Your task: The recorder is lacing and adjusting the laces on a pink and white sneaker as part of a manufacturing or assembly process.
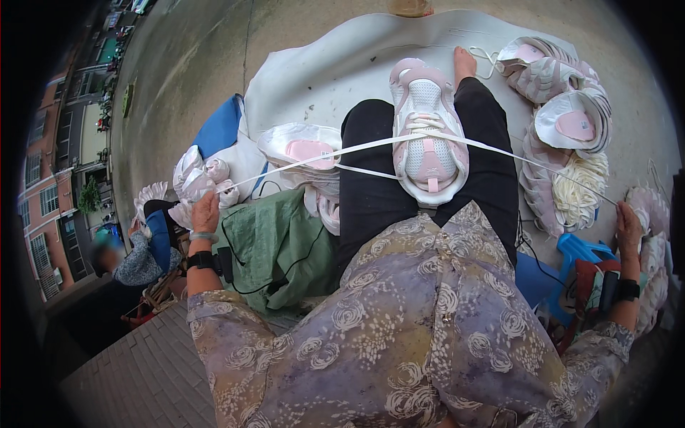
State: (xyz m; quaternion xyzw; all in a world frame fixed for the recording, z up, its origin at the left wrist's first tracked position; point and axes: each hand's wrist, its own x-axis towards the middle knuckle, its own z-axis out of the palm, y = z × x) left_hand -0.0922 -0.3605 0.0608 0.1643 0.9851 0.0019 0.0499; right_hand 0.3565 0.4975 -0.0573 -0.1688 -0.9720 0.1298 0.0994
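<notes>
A pink and white shoe upper (429, 160) lies across my thighs, its tongue end toward me. White lace (371, 145) runs through its eyelets and stretches out to both sides. Far out to the left, my left hand (205, 212) is closed on one end of the lace. My right hand (628, 221), out at the far right, grips the other end. Both lengths look taut and nearly straight. A lower strand (367, 171) also leaves the shoe upper on its left side.
Stacked shoe uppers (307, 146) lie left of my legs, by a green bag (278, 246). More stacks (571, 121) and a bundle of cream laces (581, 192) are at the right, near a blue plastic stool (571, 260). A white sheet (307, 78) covers the ground. Another person (146, 257) sits far left.
</notes>
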